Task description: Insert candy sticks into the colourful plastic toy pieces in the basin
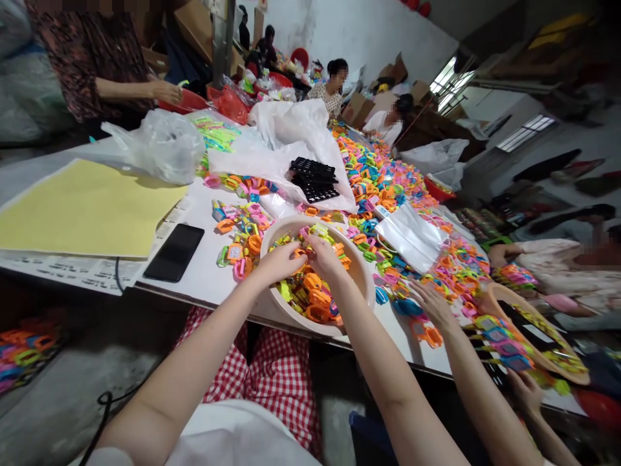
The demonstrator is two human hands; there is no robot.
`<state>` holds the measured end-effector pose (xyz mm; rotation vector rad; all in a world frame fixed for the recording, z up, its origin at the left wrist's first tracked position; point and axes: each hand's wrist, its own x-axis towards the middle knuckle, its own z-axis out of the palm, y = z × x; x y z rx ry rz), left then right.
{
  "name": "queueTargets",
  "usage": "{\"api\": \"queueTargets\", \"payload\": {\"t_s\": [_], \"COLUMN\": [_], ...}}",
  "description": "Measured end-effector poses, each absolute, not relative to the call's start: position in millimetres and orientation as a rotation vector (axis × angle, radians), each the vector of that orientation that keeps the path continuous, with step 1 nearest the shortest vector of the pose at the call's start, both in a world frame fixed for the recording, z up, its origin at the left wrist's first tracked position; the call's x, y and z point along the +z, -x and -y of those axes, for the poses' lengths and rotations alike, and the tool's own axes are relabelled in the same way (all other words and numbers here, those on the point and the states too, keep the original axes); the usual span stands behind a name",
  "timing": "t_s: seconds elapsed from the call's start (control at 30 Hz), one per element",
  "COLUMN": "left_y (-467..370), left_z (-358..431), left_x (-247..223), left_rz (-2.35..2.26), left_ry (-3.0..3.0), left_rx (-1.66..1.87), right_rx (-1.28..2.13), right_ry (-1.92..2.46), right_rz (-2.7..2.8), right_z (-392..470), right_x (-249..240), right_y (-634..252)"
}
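A pale round basin (365, 275) at the table's front edge holds a heap of toy watches (317, 299), mostly orange and yellow plastic. Over its middle, my left hand (284, 262) and my right hand (324, 257) meet with bent fingertips close together. Between them shows a small orange plastic piece, apparently a toy watch; the fingers partly hide it. More toy watches in pink, green, blue and orange lie loose around the basin, including an orange one with a pale square face (235, 252) on its left.
A black phone (174, 252) and yellow sheet (92, 210) lie left. Behind the basin are black plastic trays (314, 179) on a white bag (272, 167). A white packet (412, 236) rests on watches. A co-worker's hand (434, 303) reaches in at right, near another basin (579, 372).
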<state>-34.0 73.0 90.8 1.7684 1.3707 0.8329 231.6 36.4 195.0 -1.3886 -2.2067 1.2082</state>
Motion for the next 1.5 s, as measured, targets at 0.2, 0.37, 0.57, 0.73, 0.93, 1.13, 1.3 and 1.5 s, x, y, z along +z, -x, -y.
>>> {"api": "queueTargets", "payload": {"t_s": [0.2,0.37,0.57,0.73,0.93,1.13,1.3,1.5], "left_y": [34,34,35,36,37,31,30,105], "left_z": [-73,-71,-71,-71,-70,-74,-71,-57], "left_x": [93,96,92,88,88,88,86,44], "left_rz": [-1.416,-1.394,-1.317,-1.208,-1.193,-1.364,-1.426,-2.034], "left_ry": [-1.794,-1.772,-1.797,-1.868,-1.882,-1.829,-1.773,-1.423], "left_rx": [0.726,0.739,0.863,0.974,0.944,0.787,1.083,1.733], "right_rx": [1.288,1.264,1.044,0.928,0.852,0.942,0.969,0.799], "right_ry": [1.329,1.131,1.069,1.017,1.025,1.057,1.106,1.235], "right_rz": [1.615,1.253,1.293,1.353,1.403,1.421,1.451,1.592], "right_z": [-95,-111,-102,-98,-98,-104,-109,-107], "right_x": [114,80,86,85,83,80,80,79], "right_y": [-100,-91,-89,-84,-87,-88,-91,-94]}}
